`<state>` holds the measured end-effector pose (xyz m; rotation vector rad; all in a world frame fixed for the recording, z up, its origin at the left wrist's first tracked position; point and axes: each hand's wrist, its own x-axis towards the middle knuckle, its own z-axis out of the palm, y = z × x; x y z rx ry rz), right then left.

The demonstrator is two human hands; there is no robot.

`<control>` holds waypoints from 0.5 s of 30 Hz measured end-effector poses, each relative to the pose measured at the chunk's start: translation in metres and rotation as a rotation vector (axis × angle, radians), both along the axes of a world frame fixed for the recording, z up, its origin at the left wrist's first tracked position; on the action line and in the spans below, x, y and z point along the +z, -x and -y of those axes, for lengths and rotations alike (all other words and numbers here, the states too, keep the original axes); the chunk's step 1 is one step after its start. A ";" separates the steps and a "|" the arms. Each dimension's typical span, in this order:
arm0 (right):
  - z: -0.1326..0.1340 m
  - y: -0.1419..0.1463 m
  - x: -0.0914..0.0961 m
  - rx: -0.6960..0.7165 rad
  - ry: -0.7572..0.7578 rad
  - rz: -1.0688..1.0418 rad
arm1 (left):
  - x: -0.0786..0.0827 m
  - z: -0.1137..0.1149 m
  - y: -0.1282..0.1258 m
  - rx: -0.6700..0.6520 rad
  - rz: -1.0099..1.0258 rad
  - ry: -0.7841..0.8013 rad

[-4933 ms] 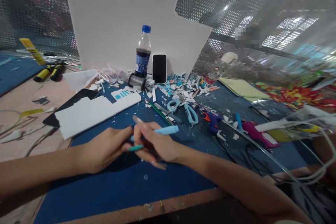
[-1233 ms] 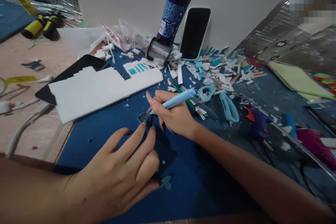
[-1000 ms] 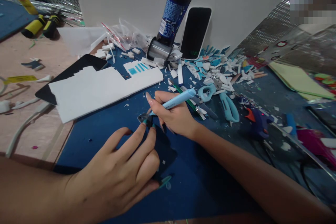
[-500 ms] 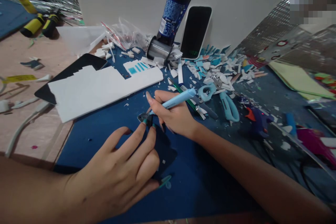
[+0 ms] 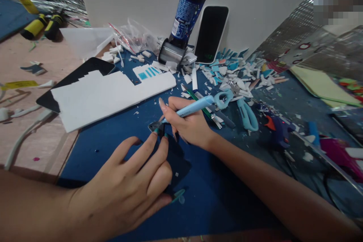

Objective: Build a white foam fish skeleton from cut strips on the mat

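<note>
The right hand (image 5: 189, 124) is pinching a slim, light-blue plastic pen (image 5: 197, 106), its printed barrel slanting up to the right and its narrow tip pointing at a small, dark, pointed piece (image 5: 153, 125). The piece is lying on the flat dark-blue mat (image 5: 210, 204), its outline partly hidden; the left hand (image 5: 133, 181), fingers loosely spread, is pressing it with two fingertips.

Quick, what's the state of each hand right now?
Left hand: open, two fingers touching a small dark piece on the blue mat.
Right hand: closed, holding a light blue pen.
</note>
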<state>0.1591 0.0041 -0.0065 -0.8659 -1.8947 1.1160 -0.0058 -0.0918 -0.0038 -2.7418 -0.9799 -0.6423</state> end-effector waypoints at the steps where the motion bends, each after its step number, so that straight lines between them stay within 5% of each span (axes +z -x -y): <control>1: 0.000 0.000 0.000 0.006 -0.010 -0.004 | 0.000 0.000 0.000 0.000 0.001 -0.005; 15: 0.001 0.000 0.000 0.016 -0.030 0.012 | -0.001 0.001 0.001 -0.001 -0.019 -0.011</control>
